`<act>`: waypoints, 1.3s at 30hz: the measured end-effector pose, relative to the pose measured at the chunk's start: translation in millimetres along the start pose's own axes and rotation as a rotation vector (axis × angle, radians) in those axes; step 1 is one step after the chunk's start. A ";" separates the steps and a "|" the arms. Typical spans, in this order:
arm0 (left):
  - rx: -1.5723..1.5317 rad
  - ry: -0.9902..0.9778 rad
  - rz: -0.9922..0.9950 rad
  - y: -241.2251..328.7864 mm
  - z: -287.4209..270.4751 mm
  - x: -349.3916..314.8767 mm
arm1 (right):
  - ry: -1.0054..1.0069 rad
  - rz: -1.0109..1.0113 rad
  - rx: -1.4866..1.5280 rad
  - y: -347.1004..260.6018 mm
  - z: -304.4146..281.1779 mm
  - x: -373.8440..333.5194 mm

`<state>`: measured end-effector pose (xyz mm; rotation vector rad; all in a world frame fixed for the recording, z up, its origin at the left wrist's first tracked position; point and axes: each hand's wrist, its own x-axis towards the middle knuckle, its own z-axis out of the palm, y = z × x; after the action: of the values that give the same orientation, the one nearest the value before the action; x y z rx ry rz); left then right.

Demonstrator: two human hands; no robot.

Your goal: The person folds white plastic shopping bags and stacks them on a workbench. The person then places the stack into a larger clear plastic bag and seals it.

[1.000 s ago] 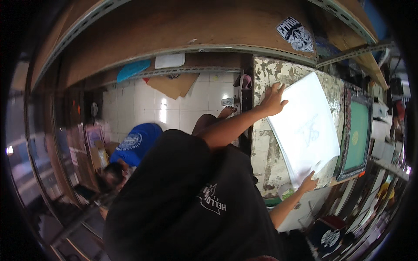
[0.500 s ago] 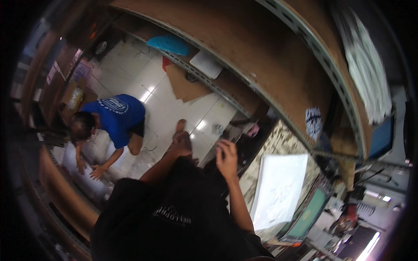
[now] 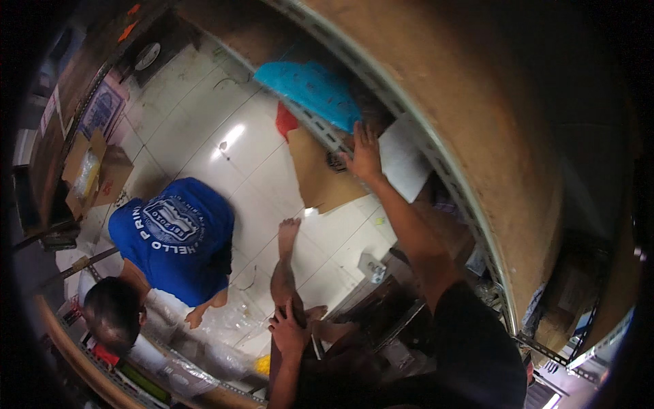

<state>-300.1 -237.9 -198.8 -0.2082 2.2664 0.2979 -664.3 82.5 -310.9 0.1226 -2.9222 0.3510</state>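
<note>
My right hand reaches out over the lower shelf of a metal rack, fingers stretched out. Its fingertips are at the end of a bright blue plastic bag; whether they touch it I cannot tell. Just beside that hand, a flat white sheet or board lies on the same shelf. Resting on my bent knee is my left hand, its fingers apart and nothing in them. My bare foot stands on the tiles.
At the left a co-worker in a blue T-shirt bends over clear plastic wrap. Brown cardboard lies on the floor by the shelf. An open carton stands far left. The rack's metal edge curves overhead.
My right hand has moved forward from beside my body to the lower shelf. My view has turned and dropped closer to the floor. The co-worker has bent further down.
</note>
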 end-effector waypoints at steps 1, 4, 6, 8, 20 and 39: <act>0.000 -0.001 -0.019 -1.8 -8.5 1.9 | -0.100 0.038 -0.047 -18.2 10.9 19.1; -0.001 -0.067 -0.024 -2.9 -23.5 18.4 | -0.310 0.038 -0.261 -31.3 19.4 32.3; -0.023 -0.070 -0.012 8.6 -40.1 18.0 | -0.311 0.009 -0.129 -32.3 26.9 7.6; -0.112 -0.014 -0.046 6.2 -29.5 16.9 | -0.240 -0.089 -0.014 -54.3 8.5 -9.8; 0.042 0.147 -0.030 3.9 26.6 2.5 | -0.065 0.041 0.047 -33.3 -9.2 -0.2; -1.000 0.473 0.510 -3.9 -14.1 -63.2 | 0.706 0.678 1.465 -151.5 -518.5 -331.3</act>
<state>-268.3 -242.3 -142.5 -0.2152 2.3894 1.8059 -229.6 80.8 150.1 -0.6367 -1.4143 1.9866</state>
